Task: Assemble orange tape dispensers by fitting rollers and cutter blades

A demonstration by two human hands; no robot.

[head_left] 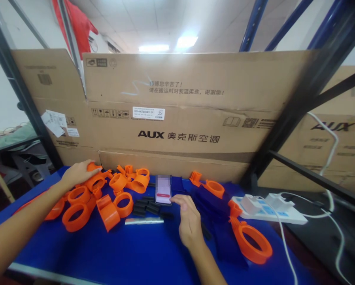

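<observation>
My left hand [79, 173] reaches to the back left of the pile, its fingers closed over an orange plastic ring part [93, 167] that they partly hide. My right hand [189, 219] is at the lower right corner of a phone [163, 190], with the index finger stretched toward its lit screen and nothing held. Whether that fingertip touches the screen I cannot tell. Several similar orange ring parts lie around my left hand, among them a large ring [75, 217] and a part with a wide clip [108, 213].
Small black pieces [146, 206] and a silver strip [144, 221] lie before the phone on the blue cloth [130, 253]. More orange ring parts [254, 247] are at the right, beside a white power strip [272, 209] with cables. A cardboard panel [177, 118] stands behind.
</observation>
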